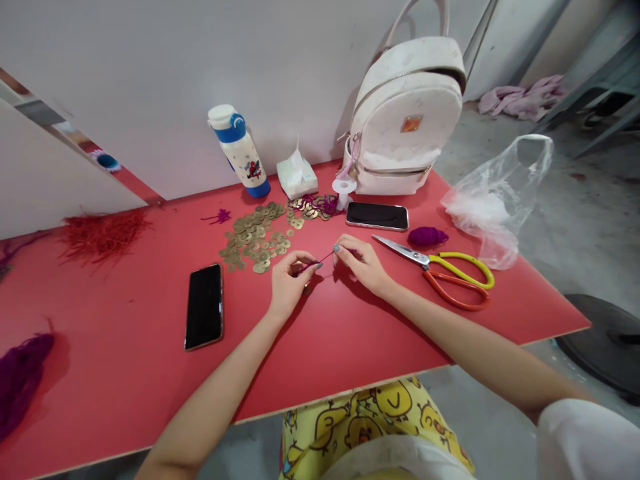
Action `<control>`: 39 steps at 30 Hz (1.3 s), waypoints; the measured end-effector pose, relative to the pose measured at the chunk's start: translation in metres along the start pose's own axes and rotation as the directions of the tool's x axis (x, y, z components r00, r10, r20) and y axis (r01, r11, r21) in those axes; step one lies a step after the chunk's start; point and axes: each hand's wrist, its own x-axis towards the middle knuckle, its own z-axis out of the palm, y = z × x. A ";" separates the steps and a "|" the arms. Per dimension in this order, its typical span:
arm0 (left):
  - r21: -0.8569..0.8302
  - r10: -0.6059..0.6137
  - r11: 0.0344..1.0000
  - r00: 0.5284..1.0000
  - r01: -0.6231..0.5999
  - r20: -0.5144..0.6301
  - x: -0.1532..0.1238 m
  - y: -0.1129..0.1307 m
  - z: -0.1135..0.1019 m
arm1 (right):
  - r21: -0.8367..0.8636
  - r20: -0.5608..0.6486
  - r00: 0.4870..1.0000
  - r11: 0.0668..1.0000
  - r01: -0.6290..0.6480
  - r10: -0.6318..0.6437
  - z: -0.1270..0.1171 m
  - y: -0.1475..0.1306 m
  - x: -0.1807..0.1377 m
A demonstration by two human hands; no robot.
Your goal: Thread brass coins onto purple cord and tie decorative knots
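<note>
Between my two hands runs a short stretch of purple yarn point(327, 257), just above the red table point(320, 347). My left hand point(290, 283) pinches one part of it between thumb and fingers. A small brass-coloured piece shows just under these fingers, mostly hidden. My right hand point(364, 267) is closed in a pinch on the yarn too, with some purple strand showing by its knuckles. Beyond my left hand lies a loose pile of brass coins with holes point(255, 233). Scissors point(430, 260) with one yellow and one red handle lie to the right of my right hand.
One phone point(204, 307) lies at left, another phone point(377, 217) behind my right hand. Around them are a purple yarn ball point(427, 236), red strands point(105, 233), a bottle point(243, 153), tissues point(297, 177), a white spool point(344, 190), a backpack point(405, 127) and a plastic bag point(495, 200).
</note>
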 end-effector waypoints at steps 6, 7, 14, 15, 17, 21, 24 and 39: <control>0.100 0.058 0.993 0.997 -0.062 0.040 0.000 -0.001 -0.001 | 0.087 0.051 0.994 0.991 -0.103 0.099 0.004 0.002 -0.002; 0.091 0.050 0.995 0.998 -0.052 0.027 -0.001 -0.001 -0.001 | 0.092 0.082 0.988 0.986 -0.139 0.132 0.005 0.002 -0.003; 0.057 0.125 0.991 0.992 -0.125 0.008 -0.002 0.000 -0.001 | -0.133 0.221 0.965 0.984 -0.115 0.143 0.013 0.005 -0.007; 0.079 0.168 0.983 0.986 -0.168 0.015 -0.002 0.000 -0.002 | -0.119 0.224 0.965 0.987 -0.109 0.134 0.014 0.006 -0.007; 0.138 0.221 0.966 0.975 -0.221 0.013 -0.002 0.000 -0.002 | -0.086 0.220 0.969 0.992 -0.094 0.111 0.014 0.006 -0.008; 0.339 0.268 0.908 0.963 -0.247 -0.015 -0.002 -0.001 -0.003 | -0.173 0.241 0.968 0.984 -0.030 0.071 0.011 0.004 -0.008; 0.471 0.272 0.844 0.961 -0.258 0.039 -0.003 -0.002 -0.003 | -0.330 0.248 0.967 0.944 0.019 0.067 0.009 0.000 -0.009; 0.163 0.251 0.949 0.960 -0.269 0.122 -0.001 -0.002 -0.004 | -0.132 0.084 0.996 0.991 -0.004 0.015 0.008 0.002 -0.004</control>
